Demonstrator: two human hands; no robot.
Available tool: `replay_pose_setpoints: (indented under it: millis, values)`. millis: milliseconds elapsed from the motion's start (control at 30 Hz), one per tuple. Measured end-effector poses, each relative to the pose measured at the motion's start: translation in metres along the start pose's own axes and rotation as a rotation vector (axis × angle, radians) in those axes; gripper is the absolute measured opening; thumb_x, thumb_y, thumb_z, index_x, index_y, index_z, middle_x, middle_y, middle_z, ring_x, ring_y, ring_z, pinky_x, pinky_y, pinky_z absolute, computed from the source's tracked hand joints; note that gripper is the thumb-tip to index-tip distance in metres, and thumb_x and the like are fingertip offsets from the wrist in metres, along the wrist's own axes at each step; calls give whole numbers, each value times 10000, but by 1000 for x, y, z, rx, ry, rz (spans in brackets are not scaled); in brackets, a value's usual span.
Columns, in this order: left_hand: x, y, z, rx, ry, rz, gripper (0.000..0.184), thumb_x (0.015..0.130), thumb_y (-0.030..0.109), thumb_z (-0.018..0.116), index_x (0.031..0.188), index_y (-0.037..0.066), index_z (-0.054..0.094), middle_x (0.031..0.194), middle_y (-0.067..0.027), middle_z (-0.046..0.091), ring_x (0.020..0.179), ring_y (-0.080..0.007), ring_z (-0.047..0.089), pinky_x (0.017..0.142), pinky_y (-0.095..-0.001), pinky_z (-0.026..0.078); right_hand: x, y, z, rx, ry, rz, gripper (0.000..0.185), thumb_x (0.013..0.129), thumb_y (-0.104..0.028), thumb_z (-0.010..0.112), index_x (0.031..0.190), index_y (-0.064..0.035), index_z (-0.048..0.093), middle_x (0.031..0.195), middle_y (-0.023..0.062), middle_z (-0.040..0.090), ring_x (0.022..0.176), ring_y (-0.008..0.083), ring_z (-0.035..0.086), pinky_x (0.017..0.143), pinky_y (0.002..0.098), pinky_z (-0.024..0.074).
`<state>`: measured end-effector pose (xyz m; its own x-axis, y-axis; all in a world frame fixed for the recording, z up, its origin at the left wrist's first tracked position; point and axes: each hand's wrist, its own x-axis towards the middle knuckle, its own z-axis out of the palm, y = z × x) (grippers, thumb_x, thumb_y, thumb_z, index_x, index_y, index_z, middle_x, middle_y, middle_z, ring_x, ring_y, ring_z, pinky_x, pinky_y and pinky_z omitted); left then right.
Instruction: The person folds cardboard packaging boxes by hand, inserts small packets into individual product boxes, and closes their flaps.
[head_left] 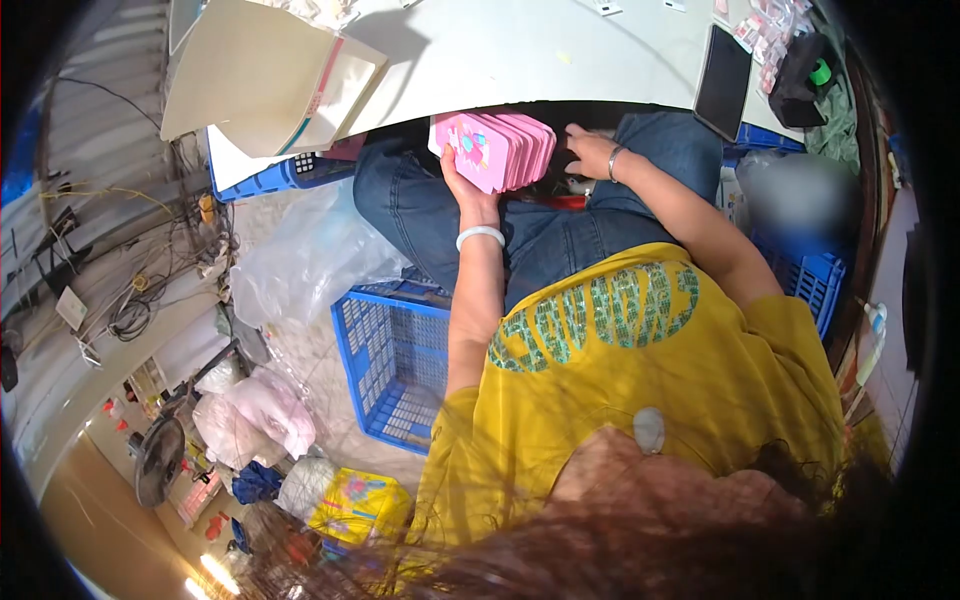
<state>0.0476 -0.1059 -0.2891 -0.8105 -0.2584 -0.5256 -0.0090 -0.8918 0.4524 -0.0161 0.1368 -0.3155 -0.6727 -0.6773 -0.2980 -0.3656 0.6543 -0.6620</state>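
My left hand (468,186) grips a thick stack of pink printed cards (492,150), held above my lap just below the table's edge. The cards fan slightly to the right, and the front one carries a coloured picture. To the right of the stack, my right hand (592,154) hangs over my lap with its fingers apart and no object visible in it. A small gap separates it from the cards. Something red (570,202) lies under that hand, mostly hidden.
A white table (520,60) spans the top, with an open cardboard box (255,80) at left and a dark tablet or phone (722,82) at right. Beside my left arm stands a blue crate (395,360), near clear plastic sheeting (310,250). Bags lie on the floor.
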Motion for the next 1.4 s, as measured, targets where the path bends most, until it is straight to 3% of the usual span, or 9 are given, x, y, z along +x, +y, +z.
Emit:
replay_pose_setpoints:
  millis: [67,233,333,367,400,467,533,1067,1400]
  values:
    - [-4,0,1,26,-29,-14,531,925,426,514,1317,68,519,1253,-116,613,1126,-303,604,972,-453,496,4,-8,-7,-103,-207,147,251,798,-174,650,974,3,671,1212,133,536,1165,384,527,979,437,451]
    - [-11,0,9,75,-7,-47,474,912,351,572,1291,70,526,1225,-113,622,1104,-291,610,972,-435,500,-7,-19,-28,-348,24,-21,242,802,-176,664,1016,-65,680,1011,133,623,943,337,609,841,403,495]
    - [-16,2,15,87,-23,-92,477,907,347,578,1290,69,527,1225,-112,623,1104,-288,610,974,-432,500,16,3,-3,406,231,187,315,837,-258,697,1085,-66,676,1029,100,645,936,291,615,841,405,490]
    - [-18,2,18,99,-38,-81,481,901,342,585,1290,65,528,1218,-114,627,1099,-288,613,975,-432,500,25,15,1,892,131,157,453,888,-395,673,1178,-48,654,1103,92,667,1008,233,618,888,386,481]
    - [-19,2,19,103,-37,-95,484,899,340,589,1290,62,527,1215,-116,629,1096,-290,615,974,-432,500,11,-42,-62,912,-98,593,577,952,-457,589,1320,-14,547,1271,89,599,1206,177,532,938,353,478]
    - [-22,2,25,115,-41,-130,489,893,335,596,1290,57,527,1208,-119,633,1090,-292,618,973,-432,501,21,-20,-37,1109,-43,690,591,975,-484,537,1338,-18,521,1279,70,594,1149,151,564,952,310,470]
    - [-21,-1,26,119,-56,-186,494,889,330,603,1290,52,526,1202,-122,636,1085,-295,620,970,-432,501,21,-30,-30,1442,-109,273,703,942,-523,576,1392,1,446,1273,103,584,1106,147,596,922,279,505]
    - [-20,-3,13,155,-102,-153,518,892,271,599,1323,4,495,1271,-162,602,1164,-329,583,1037,-471,443,7,-36,-38,1483,-73,122,781,812,-225,800,1435,-15,378,1336,125,554,1209,201,558,1050,341,441]
    - [-28,2,26,172,-97,-166,496,943,290,586,1343,15,486,1293,-150,596,1178,-306,581,1031,-449,456,10,-27,-35,1495,-61,133,620,810,-72,720,1369,10,464,1261,135,605,1128,192,602,996,321,470]
